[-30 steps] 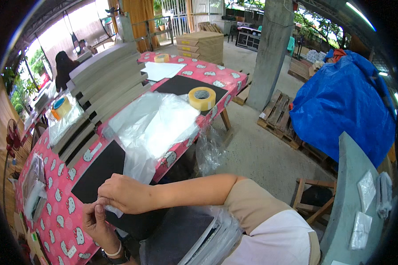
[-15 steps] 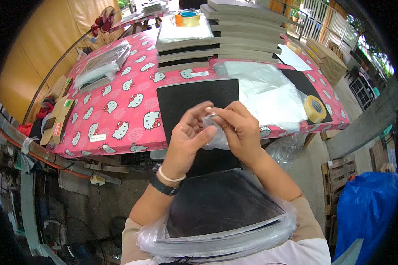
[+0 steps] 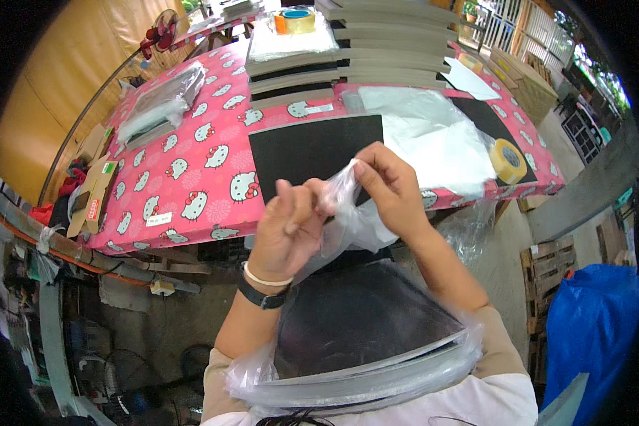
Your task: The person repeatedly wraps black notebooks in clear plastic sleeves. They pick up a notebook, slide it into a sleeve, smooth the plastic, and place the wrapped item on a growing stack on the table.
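Observation:
Clear plastic [image 3: 344, 206] is stretched upward between my two hands, above my lap. My right hand [image 3: 392, 188] pinches its top edge between thumb and fingers. My left hand [image 3: 289, 231], with a white band and a dark strap at the wrist, has curled fingers, and its fingertips are on the plastic. On my lap, against my body, lie black-covered books [image 3: 362, 316] wrapped in clear plastic film. Behind my hands a black-covered book [image 3: 312, 149] lies at the table's near edge.
The table wears a pink patterned cloth [image 3: 220, 192]. Tall book stacks [image 3: 397, 53] stand at its back. Plastic sheets [image 3: 433, 149] and a tape roll [image 3: 508, 162] lie at the right, wrapped books [image 3: 160, 103] at the left. A blue tarp [image 3: 589, 334] hangs at right.
My hands have drawn apart, the left one lower and slightly left. The plastic, bunched between the fingers before, is now pulled out into a longer stretch.

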`<state>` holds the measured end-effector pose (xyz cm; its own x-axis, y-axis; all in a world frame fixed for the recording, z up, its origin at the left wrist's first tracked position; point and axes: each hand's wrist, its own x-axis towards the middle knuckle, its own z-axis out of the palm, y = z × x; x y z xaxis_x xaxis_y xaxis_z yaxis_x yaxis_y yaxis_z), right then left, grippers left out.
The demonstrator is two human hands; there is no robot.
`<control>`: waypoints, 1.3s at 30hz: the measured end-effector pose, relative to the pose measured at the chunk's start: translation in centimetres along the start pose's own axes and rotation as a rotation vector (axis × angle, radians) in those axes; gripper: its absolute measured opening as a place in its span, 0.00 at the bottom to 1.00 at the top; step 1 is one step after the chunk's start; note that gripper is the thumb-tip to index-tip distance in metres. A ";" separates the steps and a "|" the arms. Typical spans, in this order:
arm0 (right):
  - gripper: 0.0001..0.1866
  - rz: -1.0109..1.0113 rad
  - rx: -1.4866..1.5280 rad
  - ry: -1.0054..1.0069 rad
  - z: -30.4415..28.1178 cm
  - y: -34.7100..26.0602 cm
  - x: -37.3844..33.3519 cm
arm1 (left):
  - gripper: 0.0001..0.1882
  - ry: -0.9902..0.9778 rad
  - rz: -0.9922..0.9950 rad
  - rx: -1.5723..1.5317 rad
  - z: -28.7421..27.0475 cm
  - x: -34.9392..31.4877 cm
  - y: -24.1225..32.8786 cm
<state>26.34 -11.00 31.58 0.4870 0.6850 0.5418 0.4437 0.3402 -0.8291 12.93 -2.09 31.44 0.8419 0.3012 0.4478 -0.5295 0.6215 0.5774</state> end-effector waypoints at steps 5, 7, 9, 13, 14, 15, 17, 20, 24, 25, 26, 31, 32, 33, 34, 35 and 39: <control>0.09 0.113 0.292 -0.126 -0.3 -0.5 0.6 | 0.15 0.273 0.163 0.221 1.0 0.1 0.1; 0.08 0.355 0.817 -0.263 -0.7 -0.7 0.6 | 0.14 0.110 0.100 0.191 0.2 -0.3 0.3; 0.08 0.449 1.184 -0.357 -1.2 -1.1 0.7 | 0.14 -0.013 0.034 0.129 -1.9 -0.8 0.9; 0.08 0.310 1.397 -0.375 -3.7 -2.0 1.5 | 0.16 0.350 -0.228 0.663 -10.0 -3.7 3.2; 0.08 0.243 1.210 -0.333 -4.6 -2.3 2.0 | 0.19 0.397 -0.153 0.900 -9.8 -3.7 3.4; 0.08 0.244 0.916 -0.257 -4.4 -2.3 2.0 | 0.23 0.447 -0.071 1.136 -9.5 -4.0 3.6; 0.09 0.243 0.409 -0.247 -2.8 -3.3 1.3 | 0.40 0.441 0.180 1.398 -5.4 -3.2 3.7; 0.07 -0.029 -0.053 -0.403 1.2 -4.1 -0.4 | 0.35 0.011 0.346 1.947 2.0 -0.8 2.4; 0.06 0.190 -0.172 -0.480 -0.1 -5.4 0.4 | 0.16 -0.078 -0.073 1.293 0.8 -2.9 3.7; 0.06 0.288 -0.017 -0.648 -0.8 -4.6 0.2 | 0.14 -0.051 -0.188 0.945 0.3 -3.6 4.3; 0.07 0.096 -0.057 -0.890 -1.8 -3.6 -0.2 | 0.17 0.206 -0.101 0.555 0.9 -4.1 4.4; 0.15 -0.042 1.011 -1.301 -2.2 -0.1 -2.4 | 0.16 0.616 0.394 -0.249 -2.9 -5.6 6.7; 0.16 -0.015 1.032 -1.197 -2.6 0.1 -2.6 | 0.14 0.742 0.362 -0.156 -2.8 -5.6 5.7; 0.18 0.010 1.050 -1.093 -3.1 0.2 -2.8 | 0.13 0.725 0.263 -0.136 -2.7 -5.1 5.2; 0.24 -0.029 1.200 -0.960 -3.9 1.2 -2.7 | 0.12 0.705 0.162 -0.113 -2.4 -4.7 4.8; 0.29 -0.095 1.347 -0.831 -4.6 1.7 -2.5 | 0.13 0.634 0.000 0.095 -3.4 -5.3 4.2; 0.46 -0.060 1.614 -0.322 -6.3 1.9 -2.2 | 0.21 -0.141 -0.452 0.578 -5.4 -8.9 1.7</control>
<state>30.87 -15.92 29.71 0.2405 0.6741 0.6984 -0.8389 0.5063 -0.1997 5.13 0.14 24.77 0.9897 -0.0134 0.1425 -0.1381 0.1720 0.9754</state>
